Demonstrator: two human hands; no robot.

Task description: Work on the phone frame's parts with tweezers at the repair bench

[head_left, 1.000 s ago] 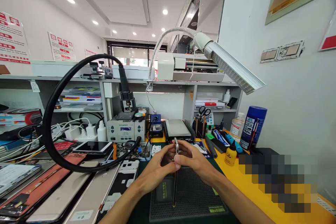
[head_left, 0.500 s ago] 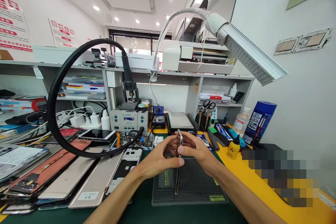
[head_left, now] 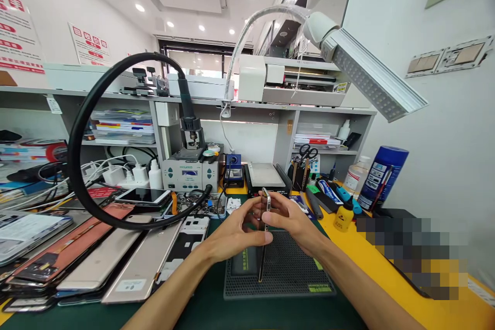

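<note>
A thin smartphone [head_left: 262, 263] stands on edge, nearly upright, its narrow metal side towards me. My left hand [head_left: 237, 229] grips it from the left, thumb near its edge and fingers curled behind. From the right, my right hand [head_left: 292, 221] holds the same phone, its thumb against the side and its fingers around the upper part. Under the phone lies a dark perforated work mat [head_left: 294, 273]; whether its lower end touches the mat I cannot tell. The phone's broad faces are turned away from view.
Several phone housings [head_left: 143, 263] lie at the left. A hot-air station [head_left: 191, 174] with a looping black hose [head_left: 73, 149] stands behind them. A lamp [head_left: 375, 75] hangs overhead. At the right are a yellow bottle [head_left: 343, 216], a blue can [head_left: 382, 178] and scissors [head_left: 308, 152].
Both hands keep their hold on the phone, with almost no movement. The whole view has shifted very slightly.
</note>
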